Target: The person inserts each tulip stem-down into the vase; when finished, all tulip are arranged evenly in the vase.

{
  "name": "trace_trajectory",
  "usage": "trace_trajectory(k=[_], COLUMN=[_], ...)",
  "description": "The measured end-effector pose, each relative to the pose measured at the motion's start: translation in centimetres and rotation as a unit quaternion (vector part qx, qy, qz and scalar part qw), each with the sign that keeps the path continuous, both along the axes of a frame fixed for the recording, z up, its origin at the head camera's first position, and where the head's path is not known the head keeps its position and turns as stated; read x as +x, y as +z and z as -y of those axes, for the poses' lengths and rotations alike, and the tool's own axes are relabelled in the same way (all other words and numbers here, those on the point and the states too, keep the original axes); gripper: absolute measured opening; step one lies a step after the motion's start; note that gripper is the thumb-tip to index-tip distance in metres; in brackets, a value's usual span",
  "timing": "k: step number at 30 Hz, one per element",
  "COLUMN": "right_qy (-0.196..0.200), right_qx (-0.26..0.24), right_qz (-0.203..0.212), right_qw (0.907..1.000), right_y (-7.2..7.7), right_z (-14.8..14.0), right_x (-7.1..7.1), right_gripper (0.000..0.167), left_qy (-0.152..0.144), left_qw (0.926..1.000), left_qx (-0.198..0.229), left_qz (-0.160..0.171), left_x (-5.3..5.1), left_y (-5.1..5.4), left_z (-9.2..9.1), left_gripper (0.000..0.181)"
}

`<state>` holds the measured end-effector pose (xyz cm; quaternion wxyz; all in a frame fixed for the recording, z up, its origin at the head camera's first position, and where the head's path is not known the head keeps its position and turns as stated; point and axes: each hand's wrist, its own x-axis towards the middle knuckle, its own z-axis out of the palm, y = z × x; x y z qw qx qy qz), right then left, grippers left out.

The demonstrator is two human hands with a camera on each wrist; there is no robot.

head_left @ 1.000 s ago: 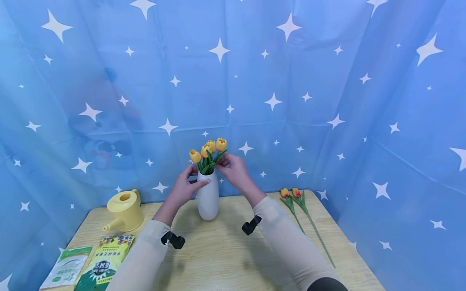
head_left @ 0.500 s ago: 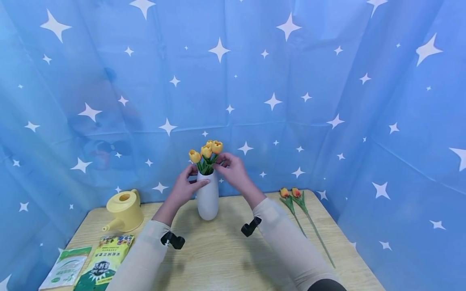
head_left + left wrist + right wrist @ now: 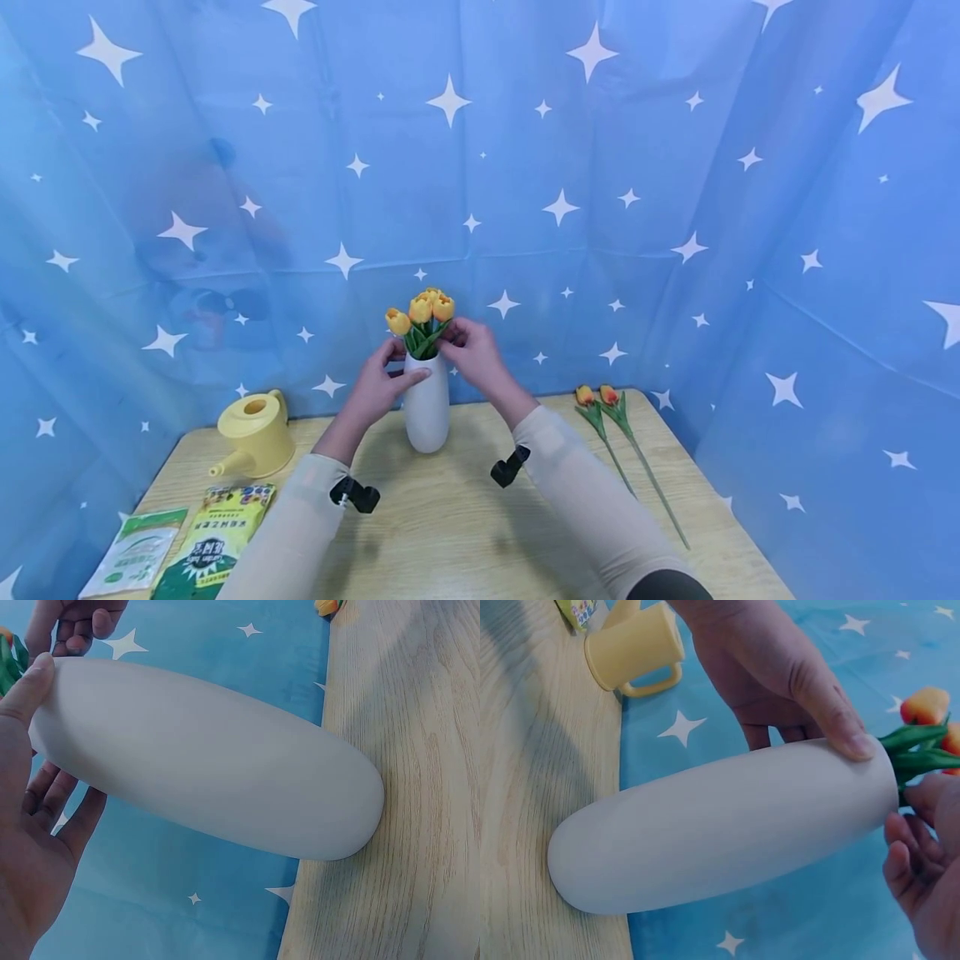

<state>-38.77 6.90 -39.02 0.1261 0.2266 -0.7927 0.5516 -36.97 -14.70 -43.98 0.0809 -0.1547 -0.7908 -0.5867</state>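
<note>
A tall white vase (image 3: 427,408) stands upright at the back of the table, with several yellow-orange tulips (image 3: 421,309) in its mouth. My left hand (image 3: 377,388) holds the vase near its rim; in the left wrist view its thumb lies on the front and its fingers reach round behind. At the right of the rim, my right hand (image 3: 476,357) pinches a tulip low among its green leaves (image 3: 922,761), as the right wrist view shows. The stems below the rim are hidden inside the vase.
Two orange-red tulips (image 3: 609,397) with long stems lie on the right of the wooden table (image 3: 442,533). On the left are a yellow watering can (image 3: 258,437), a green-yellow bag (image 3: 217,542) and a white-green packet (image 3: 138,550). A starred blue curtain (image 3: 510,167) hangs behind.
The rightmost tulip has come down and left, closer to the other blooms. My right hand has shifted slightly left with it, while my left hand keeps its place on the vase.
</note>
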Motion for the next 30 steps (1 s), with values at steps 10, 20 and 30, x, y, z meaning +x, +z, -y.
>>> trace_trajectory(k=[10,20,30], right_qy=[-0.016,-0.023,-0.064], right_qx=[-0.008,-0.084,-0.052], right_qz=[0.013,0.012,0.051], right_qw=[0.9998,0.9962,0.9953], right_y=[-0.4,-1.6,-4.4], right_z=[-0.4,-3.8,-10.2], right_x=[0.4,2.2,4.1], right_gripper=[0.008,0.019,0.020], left_qy=[-0.003,-0.001,0.004], left_qw=[1.0000,1.0000,1.0000], left_qx=[-0.001,-0.006,-0.007], left_qz=[0.001,0.002,0.006], left_x=[0.0,0.0,0.0], left_y=[-0.1,0.0,-0.1], left_z=[0.0,0.0,0.0], left_gripper=[0.055,0.055,0.056])
